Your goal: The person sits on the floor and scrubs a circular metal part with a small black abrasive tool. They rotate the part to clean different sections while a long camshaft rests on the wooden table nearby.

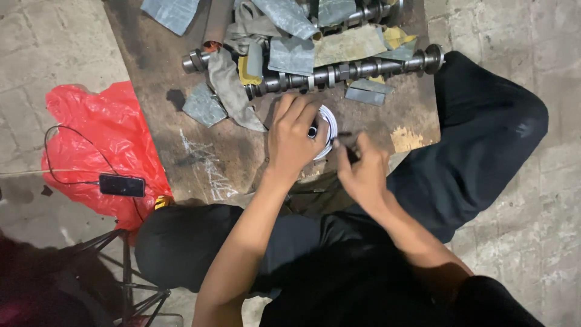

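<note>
The left hand [295, 139] presses down on a small white round container [327, 130] that sits on the dark wooden board [157, 66], fingers curled over its rim. The right hand [363, 169], just beside it, pinches a thin dark tool [342, 144], possibly a small brush, tip at the container. A camshaft [345, 71] lies beyond among grey sandpaper scraps [204, 106].

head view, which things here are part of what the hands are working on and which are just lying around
In hand:
- white round container, under the left hand
- thin dark tool, held by the right hand
- wooden board beneath them

Lying about:
- camshafts
- sandpaper scraps
- red plastic bag
- phone with its cable
</note>
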